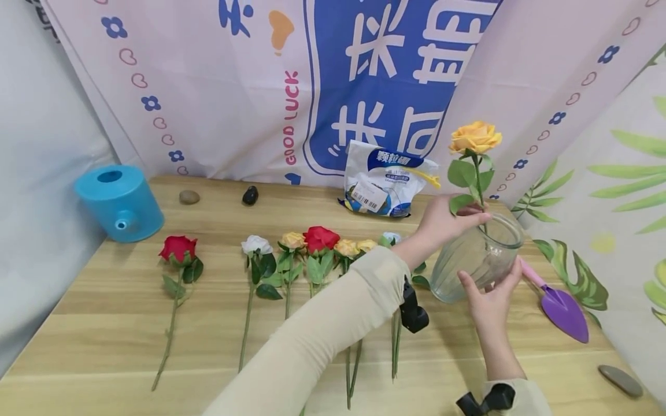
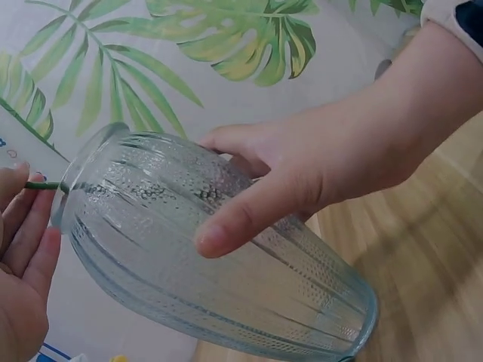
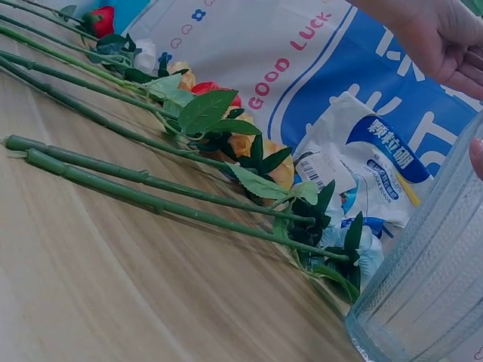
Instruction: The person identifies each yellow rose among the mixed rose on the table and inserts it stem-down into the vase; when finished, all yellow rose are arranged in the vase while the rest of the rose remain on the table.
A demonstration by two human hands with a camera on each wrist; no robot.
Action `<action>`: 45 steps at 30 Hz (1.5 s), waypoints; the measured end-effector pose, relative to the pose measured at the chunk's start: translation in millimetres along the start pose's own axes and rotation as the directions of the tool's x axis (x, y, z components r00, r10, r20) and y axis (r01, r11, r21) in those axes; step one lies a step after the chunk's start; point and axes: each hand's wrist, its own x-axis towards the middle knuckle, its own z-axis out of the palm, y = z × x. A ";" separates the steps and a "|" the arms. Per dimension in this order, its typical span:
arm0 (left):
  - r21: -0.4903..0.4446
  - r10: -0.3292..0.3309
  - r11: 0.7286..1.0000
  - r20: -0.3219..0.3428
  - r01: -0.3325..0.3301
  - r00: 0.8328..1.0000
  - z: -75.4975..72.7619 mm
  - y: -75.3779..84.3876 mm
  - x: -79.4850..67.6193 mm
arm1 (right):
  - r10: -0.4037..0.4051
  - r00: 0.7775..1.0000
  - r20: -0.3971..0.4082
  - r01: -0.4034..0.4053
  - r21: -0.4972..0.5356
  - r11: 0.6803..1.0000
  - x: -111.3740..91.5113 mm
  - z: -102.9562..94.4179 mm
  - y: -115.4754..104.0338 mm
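Note:
A yellow rose (image 1: 476,138) stands upright above the mouth of a ribbed clear glass vase (image 1: 458,271). My left hand (image 1: 442,222) pinches its green stem near the rim, and the stem's lower end reaches inside the glass. In the left wrist view, that stem (image 2: 45,185) passes the rim beside my left fingers. My right hand (image 1: 491,303) grips the side of the vase, thumb and fingers spread around it. The vase leans to the right in the head view; whether its base touches the table is unclear.
On the table (image 1: 104,323) lie a red rose (image 1: 178,248), a white rose (image 1: 256,245) and several more roses. A blue watering can (image 1: 122,202) stands left, a white-blue packet (image 1: 385,182) behind. A purple trowel (image 1: 564,312) and grey stone (image 1: 620,380) lie right.

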 end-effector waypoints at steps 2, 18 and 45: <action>-0.004 0.000 1.000 0.015 0.000 1.000 0.5 0.9 1.2 | -0.010 1.000 -0.004 0.010 0.011 1.000 2.7 -1.1 1.9; -0.426 -0.055 0.904 -0.009 0.046 0.998 3.0 -17.2 -10.8 | -0.018 1.000 0.006 0.018 -0.040 0.999 1.8 -7.1 24.5; 0.011 -0.467 0.884 -0.010 0.467 0.884 -268.2 -94.6 -158.6 | 0.006 1.000 0.015 -0.007 0.072 0.997 -1.1 -3.7 27.1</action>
